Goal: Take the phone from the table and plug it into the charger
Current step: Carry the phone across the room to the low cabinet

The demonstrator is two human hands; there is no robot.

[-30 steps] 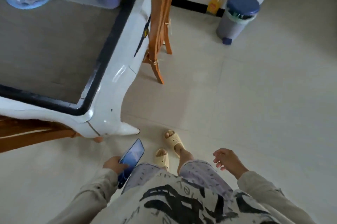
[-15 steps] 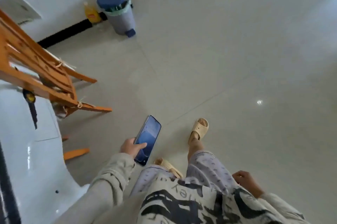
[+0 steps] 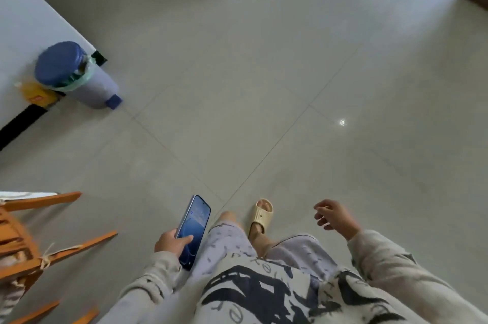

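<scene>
A dark blue phone (image 3: 195, 226) with its screen facing up is gripped in my left hand (image 3: 170, 241) at the bottom centre, held low beside my leg, thumb across the screen. My right hand (image 3: 334, 216) hangs free to the right, fingers loosely curled apart and holding nothing. No charger or cable shows anywhere in the head view. The table is out of frame.
An orange wooden chair (image 3: 29, 241) juts in at the lower left. A grey pedal bin with a blue lid (image 3: 72, 74) and a yellow bottle (image 3: 35, 92) stand by the white wall at left. Pale tiled floor (image 3: 264, 86) stretches ahead. One foot in a cream slipper (image 3: 261, 215) is forward.
My view has swung right, away from the table, which has left the frame. The bin and chair slid left. The phone stays in my left hand; my right hand has swung forward.
</scene>
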